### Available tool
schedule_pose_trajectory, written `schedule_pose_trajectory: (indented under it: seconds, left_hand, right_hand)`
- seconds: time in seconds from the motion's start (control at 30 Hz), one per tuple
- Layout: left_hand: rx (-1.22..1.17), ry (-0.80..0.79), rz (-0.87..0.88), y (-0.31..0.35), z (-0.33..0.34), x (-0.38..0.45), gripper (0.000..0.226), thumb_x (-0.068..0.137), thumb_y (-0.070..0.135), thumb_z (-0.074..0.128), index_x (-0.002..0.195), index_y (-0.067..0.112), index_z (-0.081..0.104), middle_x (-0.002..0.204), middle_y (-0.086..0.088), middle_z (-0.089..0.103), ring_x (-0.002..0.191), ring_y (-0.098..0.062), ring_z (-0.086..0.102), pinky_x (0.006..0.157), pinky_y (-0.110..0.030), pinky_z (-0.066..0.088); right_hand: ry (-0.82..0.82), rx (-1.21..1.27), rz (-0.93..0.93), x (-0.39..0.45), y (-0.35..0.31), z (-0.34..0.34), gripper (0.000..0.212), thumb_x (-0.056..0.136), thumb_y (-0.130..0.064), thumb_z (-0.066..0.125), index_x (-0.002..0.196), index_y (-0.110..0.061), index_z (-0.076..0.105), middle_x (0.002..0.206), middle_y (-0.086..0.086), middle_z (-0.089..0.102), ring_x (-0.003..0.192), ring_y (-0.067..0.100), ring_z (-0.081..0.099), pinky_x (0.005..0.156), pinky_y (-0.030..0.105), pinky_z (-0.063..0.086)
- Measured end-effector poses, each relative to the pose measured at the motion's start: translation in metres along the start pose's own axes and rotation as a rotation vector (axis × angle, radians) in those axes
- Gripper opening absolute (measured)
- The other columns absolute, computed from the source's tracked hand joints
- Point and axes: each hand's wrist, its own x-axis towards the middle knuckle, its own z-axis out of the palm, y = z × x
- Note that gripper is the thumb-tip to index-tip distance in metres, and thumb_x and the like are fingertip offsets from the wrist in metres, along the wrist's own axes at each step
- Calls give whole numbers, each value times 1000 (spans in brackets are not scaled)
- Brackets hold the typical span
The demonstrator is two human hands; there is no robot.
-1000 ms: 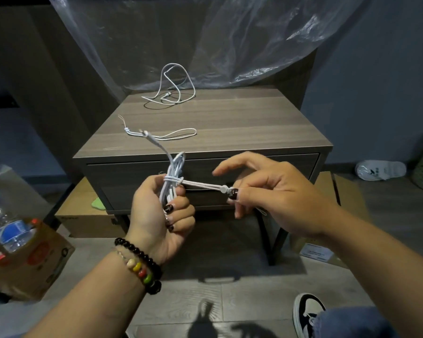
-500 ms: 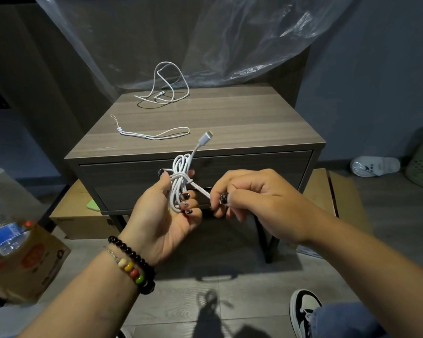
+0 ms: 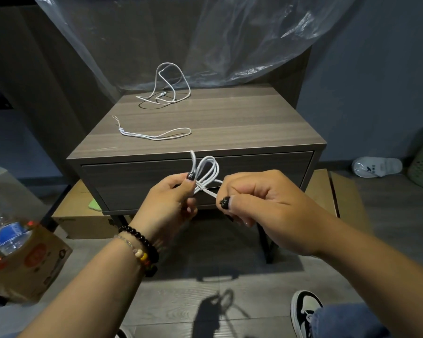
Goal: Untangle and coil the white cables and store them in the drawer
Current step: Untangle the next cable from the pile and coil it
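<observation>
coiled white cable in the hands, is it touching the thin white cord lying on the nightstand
Apart. The head view shows the coiled white cable held by the left hand and right hand before the drawer front, with bare nightstand top between it and the thin white cord.

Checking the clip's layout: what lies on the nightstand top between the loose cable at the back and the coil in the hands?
In the head view, a white looped cord lies flat between the loose cable and the held coil.
</observation>
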Motion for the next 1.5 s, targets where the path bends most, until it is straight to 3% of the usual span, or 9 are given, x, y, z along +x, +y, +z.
schedule_pose_trajectory:
  seconds: [0.2, 0.3, 0.53, 0.67, 0.9, 1.07, 1.2, 1.37, 1.5]
  left_hand:
    - [661, 136, 383, -3, -6, 1, 13, 86, 17, 69, 93, 26, 75, 87, 2, 75, 78, -16, 70, 76, -35, 58]
    - [890, 146, 495, -3, -1, -4, 18, 85, 21, 69, 100, 29, 75, 87, 14, 71, 79, 2, 65, 76, -18, 52]
    - [1174, -109, 566, -7, 0, -8, 38, 95, 17, 52, 131, 26, 57, 101, 3, 54, 89, -3, 50, 77, -6, 32]
    - [1194, -339, 547, -10, 1, -20, 46, 93, 5, 51, 134, 26, 51, 110, 3, 51, 96, 2, 48, 86, -1, 32]
    - [1218, -336, 535, -9, 5, -27, 17, 89, 7, 60, 93, 24, 59, 77, 26, 45, 81, 18, 50, 68, 1, 34]
    - [1247, -426, 490, -9, 11, -30, 35, 88, 6, 60, 71, 35, 48, 72, 19, 50, 74, 12, 54, 62, -5, 37]
    - [1163, -612, 491, -5, 12, -30, 23, 87, 9, 64, 108, 19, 67, 100, 11, 68, 94, 1, 59, 75, -6, 43]
    - [916, -737, 423, -2, 14, -41, 24, 86, 14, 66, 106, 26, 70, 106, 8, 66, 101, -15, 62, 87, -32, 51]
    - [482, -803, 370, 5, 11, -46, 26, 82, 18, 72, 107, 14, 71, 107, -7, 65, 103, -22, 61, 90, -29, 46]
  right_hand:
    - [18, 52, -57, -6, 2, -3, 35, 84, -12, 51, 51, -22, 48, 63, 21, 52, 65, 40, 48, 61, 50, 40]
    - [53, 110, -114, -8, -2, -2, 31, 81, -19, 50, 50, -23, 48, 60, 20, 50, 64, 40, 47, 58, 47, 39]
    - [181, 257, -24, -3, 3, -20, 21, 88, -9, 56, 70, -10, 68, 75, 13, 65, 71, 20, 62, 71, 31, 55]
    - [226, 100, -28, -3, 6, -25, 28, 86, 15, 57, 94, -6, 73, 92, 5, 71, 84, 19, 72, 79, 31, 59]
    - [206, -262, -282, -8, 1, -9, 25, 80, 8, 66, 95, -9, 77, 84, 0, 68, 79, 11, 66, 68, 17, 48]
    - [187, -339, -364, -8, -9, -5, 28, 80, 6, 68, 103, -8, 74, 87, -1, 69, 81, 6, 64, 72, 18, 51]
    - [341, -238, -221, -4, -9, -22, 33, 82, 4, 69, 103, -21, 72, 76, -6, 65, 70, 4, 60, 64, 16, 48]
    - [408, -198, 37, 4, 6, -45, 26, 85, 5, 64, 95, -16, 74, 70, -2, 65, 62, 12, 63, 58, 20, 53]
    - [436, -44, 223, 6, 15, -51, 16, 86, 5, 63, 95, -6, 70, 74, 15, 68, 64, 15, 63, 57, 24, 56]
